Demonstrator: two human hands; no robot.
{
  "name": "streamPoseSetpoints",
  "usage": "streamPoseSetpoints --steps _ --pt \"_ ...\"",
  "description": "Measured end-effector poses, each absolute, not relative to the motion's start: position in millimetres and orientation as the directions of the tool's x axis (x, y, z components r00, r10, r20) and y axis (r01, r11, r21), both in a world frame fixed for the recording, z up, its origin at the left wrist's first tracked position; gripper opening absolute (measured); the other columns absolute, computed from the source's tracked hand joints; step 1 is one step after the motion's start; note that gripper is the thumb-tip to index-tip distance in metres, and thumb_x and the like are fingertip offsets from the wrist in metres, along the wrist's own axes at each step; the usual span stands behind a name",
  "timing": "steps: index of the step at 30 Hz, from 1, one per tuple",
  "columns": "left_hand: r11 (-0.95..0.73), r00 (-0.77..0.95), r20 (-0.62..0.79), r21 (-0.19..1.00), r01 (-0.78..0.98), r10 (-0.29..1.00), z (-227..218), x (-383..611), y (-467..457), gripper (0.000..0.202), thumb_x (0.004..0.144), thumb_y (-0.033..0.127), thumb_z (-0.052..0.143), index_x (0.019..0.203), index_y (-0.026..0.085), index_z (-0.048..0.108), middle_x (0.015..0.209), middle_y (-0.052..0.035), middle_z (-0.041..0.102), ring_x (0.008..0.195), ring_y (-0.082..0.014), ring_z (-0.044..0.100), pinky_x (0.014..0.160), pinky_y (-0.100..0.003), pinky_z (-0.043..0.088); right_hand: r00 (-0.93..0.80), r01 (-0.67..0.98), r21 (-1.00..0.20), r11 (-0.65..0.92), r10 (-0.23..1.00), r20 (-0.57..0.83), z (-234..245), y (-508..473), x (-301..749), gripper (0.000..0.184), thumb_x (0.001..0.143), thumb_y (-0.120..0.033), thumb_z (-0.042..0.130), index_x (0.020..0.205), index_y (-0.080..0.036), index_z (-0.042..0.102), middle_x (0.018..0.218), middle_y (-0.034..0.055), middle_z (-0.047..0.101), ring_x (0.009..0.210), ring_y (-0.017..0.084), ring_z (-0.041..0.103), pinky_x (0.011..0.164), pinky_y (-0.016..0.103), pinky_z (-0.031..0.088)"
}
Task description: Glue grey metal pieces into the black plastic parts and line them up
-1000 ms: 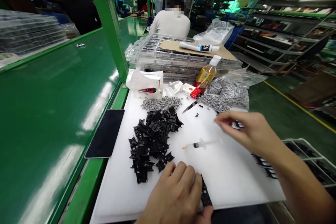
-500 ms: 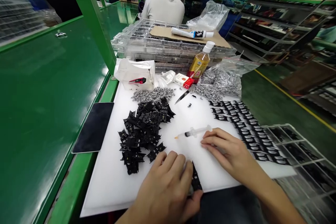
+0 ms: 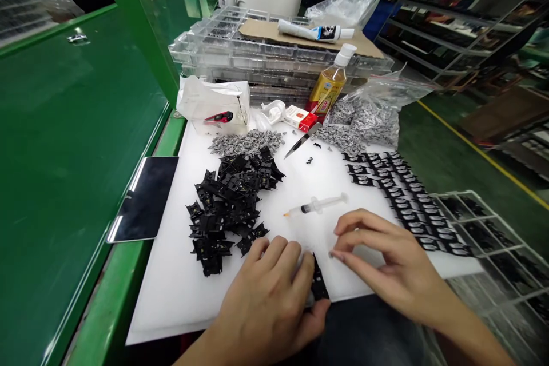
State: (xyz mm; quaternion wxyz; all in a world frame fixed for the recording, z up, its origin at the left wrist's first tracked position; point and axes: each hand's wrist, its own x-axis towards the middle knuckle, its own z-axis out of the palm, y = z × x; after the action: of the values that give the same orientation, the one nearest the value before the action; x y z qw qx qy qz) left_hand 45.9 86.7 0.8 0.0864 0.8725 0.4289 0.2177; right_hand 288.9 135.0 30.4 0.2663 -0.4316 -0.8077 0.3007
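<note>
On my white board (image 3: pixel 163 297), my left grip (image 3: pixel 261 303) is clamped on a black plastic part (image 3: pixel 318 280) right by the near edge, and my right grip (image 3: pixel 390 263) is open and holds nothing, near a syringe (image 3: pixel 315 204). If I hold too softly, the part could slip out and drop off the edge. If my right arm moves too wide, it could bump the syringe or mess up the neat rows of black parts (image 3: pixel 407 200), and a part could get mixed into the big black pile (image 3: pixel 227 206).
</note>
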Motion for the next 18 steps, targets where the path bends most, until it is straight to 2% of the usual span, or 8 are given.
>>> streamPoseSetpoints --steps 3,6,13,18 --pt "-0.624 0.538 0.32 0.336 0.705 0.78 1 46 87 0.032 0.098 0.043 0.064 0.119 0.019 0.064 0.102 -0.0058 0.063 0.094 -0.0281 0.054 0.08 -0.045 0.041 -0.549 0.489 -0.783 0.384 0.833 0.066 34 119 281 0.011 0.1 -0.019 0.066 0.096 -0.027 0.073 0.108 0.0059 0.068 0.098 0.022 0.07 0.082 0.032 0.058" --pt "-0.626 0.535 0.329 0.333 0.706 0.778 1 47 87 0.03 0.098 0.043 0.064 0.116 0.019 0.065 0.101 -0.0052 0.063 0.093 -0.0278 0.053 0.079 -0.044 0.039 -0.57 0.467 -0.8 0.378 0.82 0.055 32 113 276 0.012 0.101 -0.017 0.064 0.098 -0.026 0.072 0.105 0.0053 0.068 0.094 0.02 0.07 0.081 0.031 0.058" --pt "-0.629 0.542 0.323 0.334 0.702 0.776 3 47 87 0.032 0.1 0.043 0.061 0.12 0.018 0.065 0.103 -0.0058 0.063 0.094 -0.0282 0.053 0.079 -0.045 0.038 -0.607 0.479 -0.772 0.418 0.793 0.053 31 116 272 0.012 0.103 -0.015 0.06 0.1 -0.024 0.067 0.106 0.0047 0.065 0.092 0.017 0.068 0.079 0.03 0.055" --pt "-0.632 0.549 0.314 0.336 0.699 0.774 2 47 88 0.029 0.102 0.043 0.059 0.116 0.018 0.065 0.102 -0.0059 0.062 0.093 -0.0281 0.053 0.08 -0.045 0.038 -0.605 0.559 -0.738 0.379 0.794 -0.051 35 112 269 0.014 0.106 -0.016 0.054 0.098 -0.025 0.061 0.114 0.0037 0.062 0.098 0.016 0.067 0.085 0.032 0.055"
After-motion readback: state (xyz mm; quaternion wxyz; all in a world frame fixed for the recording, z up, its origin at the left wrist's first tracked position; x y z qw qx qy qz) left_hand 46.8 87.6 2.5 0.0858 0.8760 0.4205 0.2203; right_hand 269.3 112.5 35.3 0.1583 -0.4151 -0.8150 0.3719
